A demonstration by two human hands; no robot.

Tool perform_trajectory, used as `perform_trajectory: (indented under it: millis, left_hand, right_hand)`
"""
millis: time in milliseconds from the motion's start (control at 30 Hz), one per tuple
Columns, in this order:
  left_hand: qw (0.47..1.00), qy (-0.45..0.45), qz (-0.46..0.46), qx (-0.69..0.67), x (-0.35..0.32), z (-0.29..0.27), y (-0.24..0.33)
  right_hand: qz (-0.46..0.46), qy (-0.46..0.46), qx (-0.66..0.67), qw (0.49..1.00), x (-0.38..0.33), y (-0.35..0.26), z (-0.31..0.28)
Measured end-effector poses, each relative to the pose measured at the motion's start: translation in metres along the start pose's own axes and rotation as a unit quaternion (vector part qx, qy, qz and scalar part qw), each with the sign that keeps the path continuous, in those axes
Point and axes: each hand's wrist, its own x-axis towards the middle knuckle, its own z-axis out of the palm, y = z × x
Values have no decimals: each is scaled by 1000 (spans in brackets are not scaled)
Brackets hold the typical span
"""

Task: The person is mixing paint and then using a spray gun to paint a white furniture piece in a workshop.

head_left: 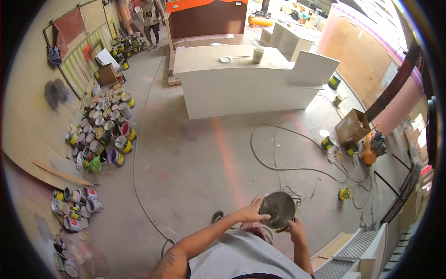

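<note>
Just in front of my body is a round container [278, 209] with a dark grey-brown face and a thin rim, like an open paint can seen from above. What is inside it cannot be made out. My left hand [253, 213] grips its left side, thumb over the rim. On the lower right edge my right hand [296, 229] is closed, fingers curled at the rim. Beneath and partly hidden by them is a reddish and whitish bucket-like shape [256, 228]. A dark shoe [217, 215] shows left of it.
Ahead stands a white counter [241, 95] bearing a tub [258, 55]. Many paint cans [104, 121] crowd the left wall. A hose [278, 168] loops over the floor towards an orange compressor [370, 149]. A yellow-labelled can [345, 193] stands at right. A person [151, 21] is far left.
</note>
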Motion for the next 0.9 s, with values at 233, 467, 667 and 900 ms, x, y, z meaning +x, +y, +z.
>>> perform_trajectory:
  millis: [233,467,667,900]
  left_hand:
    - [987,152,-47,-16,67,-183,-31]
    - [948,280,-33,-149,152,-335,-65]
    - [864,417,-45,-277,197,-426,-126]
    - [816,504,-174,-223,217,-483,-279]
  right_hand:
    - [-24,-143,-28,989,183,-198,123]
    - [-75,-236,-64,967,417,-290,213]
    - [-105,-298,-141,938,544,-428,289]
    - [-84,-336,-121,930,648,-588,389]
